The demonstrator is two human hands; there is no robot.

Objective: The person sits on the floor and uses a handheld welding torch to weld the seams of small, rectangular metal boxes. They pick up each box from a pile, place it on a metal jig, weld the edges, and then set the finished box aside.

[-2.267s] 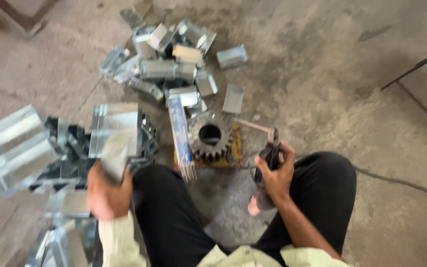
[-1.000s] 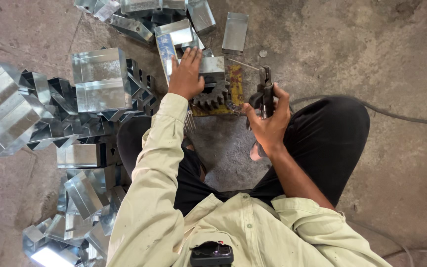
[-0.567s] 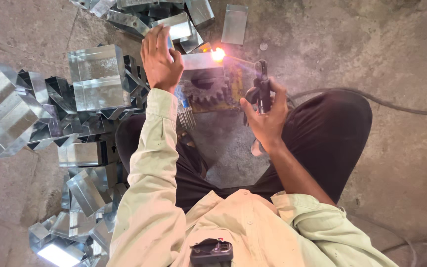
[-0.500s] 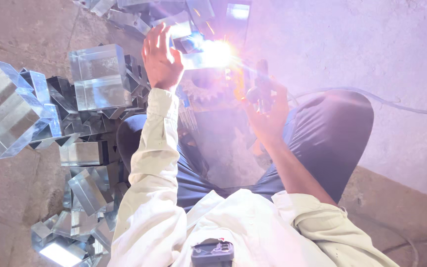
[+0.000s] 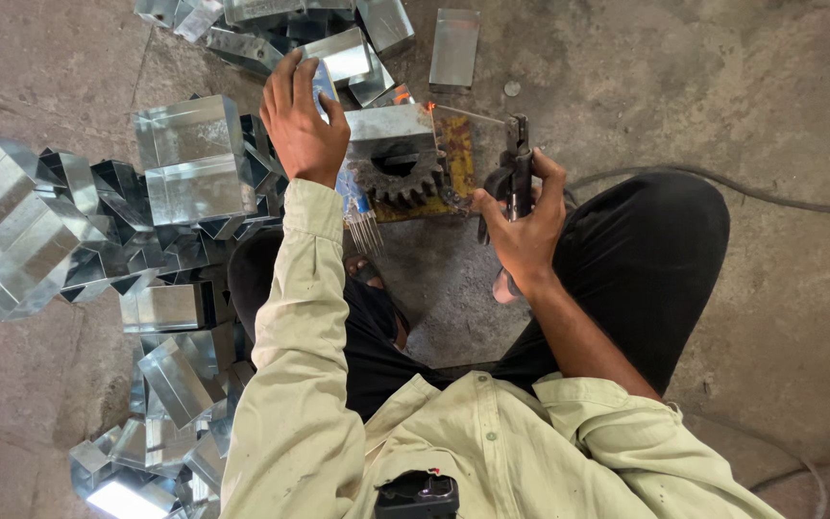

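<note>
My right hand [image 5: 523, 226] grips a dark electrode holder [image 5: 516, 168]. Its thin welding rod [image 5: 468, 113] reaches left, and the tip glows orange at the edge of a folded sheet-metal piece [image 5: 388, 123]. That piece lies on a rusty toothed gear [image 5: 398, 181] set on a yellow plate [image 5: 458, 154]. My left hand [image 5: 300, 120] has its fingers curled at the piece's left end, thumb against it. The hand lies over a blue pack of welding rods [image 5: 350, 192], whose rod ends stick out towards me.
Shiny folded sheet-metal boxes are heaped at the left [image 5: 180, 159] and down beside my left leg [image 5: 170, 380]. More lie at the top [image 5: 338, 53], with a flat plate [image 5: 455, 46]. A cable [image 5: 790, 197] runs over the concrete floor on the right.
My left hand set the metal piece on the gear and stayed at its end. A bright arc flared at the rod tip and has died to an orange glow.
</note>
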